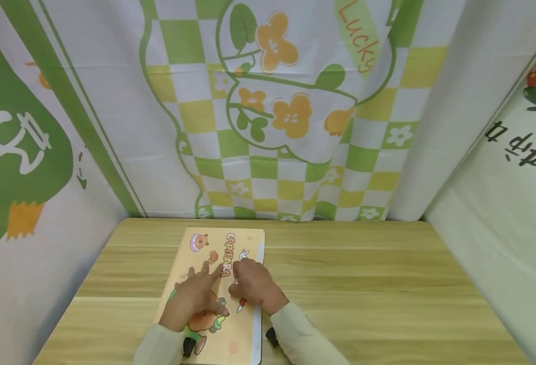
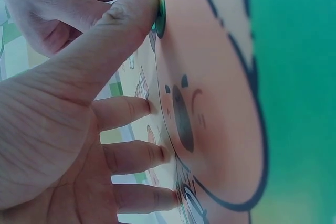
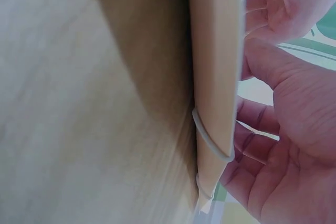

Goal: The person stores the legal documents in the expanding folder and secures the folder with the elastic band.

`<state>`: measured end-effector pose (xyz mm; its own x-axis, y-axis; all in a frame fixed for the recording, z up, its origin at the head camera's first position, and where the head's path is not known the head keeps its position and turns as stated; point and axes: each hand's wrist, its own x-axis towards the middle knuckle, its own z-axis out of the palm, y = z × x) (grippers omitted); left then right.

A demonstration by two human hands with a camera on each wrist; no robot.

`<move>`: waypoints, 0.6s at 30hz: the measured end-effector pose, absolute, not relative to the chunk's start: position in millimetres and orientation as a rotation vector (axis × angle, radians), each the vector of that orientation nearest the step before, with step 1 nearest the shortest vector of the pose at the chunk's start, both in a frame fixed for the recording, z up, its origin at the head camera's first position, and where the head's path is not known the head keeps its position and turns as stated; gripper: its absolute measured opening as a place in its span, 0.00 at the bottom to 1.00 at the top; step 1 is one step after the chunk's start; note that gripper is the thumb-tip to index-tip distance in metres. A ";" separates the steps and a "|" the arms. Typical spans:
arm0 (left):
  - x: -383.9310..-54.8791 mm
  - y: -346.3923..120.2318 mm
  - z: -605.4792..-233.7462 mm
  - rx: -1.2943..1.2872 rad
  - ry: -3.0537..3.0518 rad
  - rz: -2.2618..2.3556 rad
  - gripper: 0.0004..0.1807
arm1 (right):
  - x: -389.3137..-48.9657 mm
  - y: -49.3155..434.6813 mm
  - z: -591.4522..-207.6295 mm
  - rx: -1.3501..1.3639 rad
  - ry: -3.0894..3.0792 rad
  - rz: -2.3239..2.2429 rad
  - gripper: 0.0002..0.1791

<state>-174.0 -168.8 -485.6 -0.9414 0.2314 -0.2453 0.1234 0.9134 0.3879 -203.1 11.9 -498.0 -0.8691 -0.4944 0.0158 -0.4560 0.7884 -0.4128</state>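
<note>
A flat, cream-orange book (image 1: 245, 339) with CAPYBARA lettering and cartoon animals lies on the table's left half, its lettering running sideways. My left hand (image 1: 194, 296) rests on the cover with fingers spread; in the left wrist view its fingertips (image 2: 160, 153) and thumb touch the printed capybara face (image 2: 210, 93). Beside it, my right hand (image 1: 254, 284) is bent over the cover near the lettering, fingers curled and thumb close to the surface. A tiny pale spot shows between thumb and forefinger; I cannot tell whether it is something held. Grey loops (image 3: 211, 137) wrap the book's thick edge.
The wooden table (image 1: 363, 289) extends to the right of the book. A checked, flower-printed curtain (image 1: 272, 152) hangs behind the table, and printed white cloth (image 1: 500, 213) hangs on the right. Small black objects (image 1: 188, 347) sit at both sleeves.
</note>
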 end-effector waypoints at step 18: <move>-174.3 -167.2 -481.4 0.256 2.785 0.499 0.66 | -195.6 17.9 -502.2 -0.837 2.900 -0.596 0.12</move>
<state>-174.3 -167.2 -481.4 -0.9392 0.2248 -0.2594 0.1207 0.9237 0.3636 -195.6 17.9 -502.2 -0.8502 -0.5247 0.0440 -0.4996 0.7774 -0.3823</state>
